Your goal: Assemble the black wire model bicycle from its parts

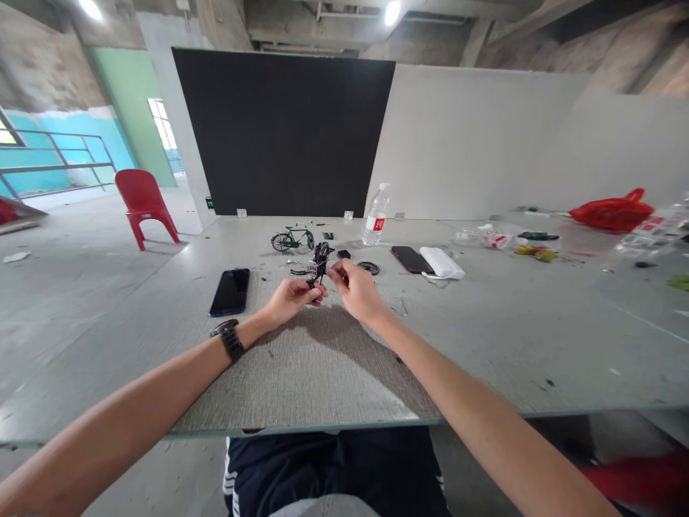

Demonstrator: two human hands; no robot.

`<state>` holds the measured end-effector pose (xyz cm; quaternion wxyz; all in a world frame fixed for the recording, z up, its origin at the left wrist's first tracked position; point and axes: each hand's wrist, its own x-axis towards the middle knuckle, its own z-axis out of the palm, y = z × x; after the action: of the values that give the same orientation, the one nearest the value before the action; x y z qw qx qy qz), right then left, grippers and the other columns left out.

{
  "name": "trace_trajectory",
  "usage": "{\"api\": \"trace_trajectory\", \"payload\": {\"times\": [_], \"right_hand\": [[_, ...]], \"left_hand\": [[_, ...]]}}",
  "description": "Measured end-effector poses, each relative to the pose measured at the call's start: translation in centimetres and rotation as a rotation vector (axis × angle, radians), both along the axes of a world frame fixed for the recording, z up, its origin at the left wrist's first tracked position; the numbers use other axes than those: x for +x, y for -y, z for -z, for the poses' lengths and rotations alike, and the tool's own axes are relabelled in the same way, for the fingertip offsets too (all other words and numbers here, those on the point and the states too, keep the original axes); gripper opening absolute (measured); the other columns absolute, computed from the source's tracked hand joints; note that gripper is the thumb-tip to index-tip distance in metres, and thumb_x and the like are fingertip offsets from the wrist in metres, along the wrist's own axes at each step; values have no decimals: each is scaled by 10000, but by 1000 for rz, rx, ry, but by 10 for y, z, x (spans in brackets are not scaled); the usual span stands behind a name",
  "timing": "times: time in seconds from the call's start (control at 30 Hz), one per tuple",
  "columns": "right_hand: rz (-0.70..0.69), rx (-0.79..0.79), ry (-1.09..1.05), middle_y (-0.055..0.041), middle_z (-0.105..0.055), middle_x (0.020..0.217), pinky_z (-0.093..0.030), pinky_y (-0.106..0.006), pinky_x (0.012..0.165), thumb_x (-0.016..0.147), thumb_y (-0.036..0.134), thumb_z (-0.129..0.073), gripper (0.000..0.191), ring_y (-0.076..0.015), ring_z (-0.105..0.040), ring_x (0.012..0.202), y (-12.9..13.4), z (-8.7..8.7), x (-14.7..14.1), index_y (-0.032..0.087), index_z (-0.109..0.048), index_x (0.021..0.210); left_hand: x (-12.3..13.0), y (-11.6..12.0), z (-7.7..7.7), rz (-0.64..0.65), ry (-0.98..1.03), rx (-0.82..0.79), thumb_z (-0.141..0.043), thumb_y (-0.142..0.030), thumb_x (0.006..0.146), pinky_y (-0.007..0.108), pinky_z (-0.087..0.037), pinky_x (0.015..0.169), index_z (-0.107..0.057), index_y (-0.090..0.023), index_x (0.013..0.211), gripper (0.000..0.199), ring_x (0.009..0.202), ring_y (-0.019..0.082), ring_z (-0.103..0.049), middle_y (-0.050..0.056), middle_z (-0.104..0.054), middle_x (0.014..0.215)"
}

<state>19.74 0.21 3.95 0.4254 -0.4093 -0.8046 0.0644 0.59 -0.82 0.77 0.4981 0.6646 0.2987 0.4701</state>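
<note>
My left hand (296,298) is closed around the lower end of a small black model part (319,260), which stands upright above the table. At its right side, the fingers of my right hand (352,286) are pinched together close to the part; what lies between the fingertips is too small to make out. Behind them stands a green model bicycle (292,238). A small black wheel (369,268) lies just right of my right hand, and thin black pieces (299,272) lie left of the held part.
A dark phone (230,291) lies left, with another phone (411,259) and a white pouch (442,263) at right. A water bottle (375,215) stands behind. Further right are plastic wrappers (483,237) and a red bag (613,212). A black panel (291,133) borders the table's back.
</note>
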Motion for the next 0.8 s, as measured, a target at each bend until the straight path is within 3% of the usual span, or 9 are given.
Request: {"api": "trace_trajectory", "payload": {"times": [0.17,0.3,0.47,0.6,0.8], "right_hand": [[73,-33,-17,-39,-684,808,-376,-313,643,1019,464,-432,267,-189,-598,685,-7,2,5,234,-521,916],[109,-90,21,-21,-654,736,-351,-309,620,1012,465,-431,290,-183,-567,633,-11,5,9,238,-501,847],[15,-137,47,-27,-667,743,-385,-313,646,1007,390,-440,234,-191,-605,673,-8,10,3,229,-519,857],[-60,-117,46,-36,-671,777,-402,-314,643,988,377,-486,185,-196,-618,699,-2,11,-4,222,-529,896],[5,-26,-8,-41,-653,791,-400,-320,665,989,373,-489,164,-199,-600,715,-1,5,-2,220,-507,931]], "left_hand": [[1,4,-5,34,-25,57,-717,-506,810,338,-577,768,-724,-137,784,370,788,181,-645,110,-696,887],[2,5,-6,-6,0,42,-732,-498,796,313,-585,746,-732,-138,751,363,781,164,-650,115,-703,887],[1,3,-2,-77,78,-14,-758,-494,776,318,-596,769,-720,-141,759,355,760,149,-666,90,-715,913],[0,-3,3,-119,81,-28,-769,-504,765,332,-594,768,-724,-127,794,381,744,164,-681,57,-703,779],[-1,-3,4,-18,2,2,-728,-530,811,320,-592,743,-731,-105,852,427,765,170,-689,105,-734,872]]}}
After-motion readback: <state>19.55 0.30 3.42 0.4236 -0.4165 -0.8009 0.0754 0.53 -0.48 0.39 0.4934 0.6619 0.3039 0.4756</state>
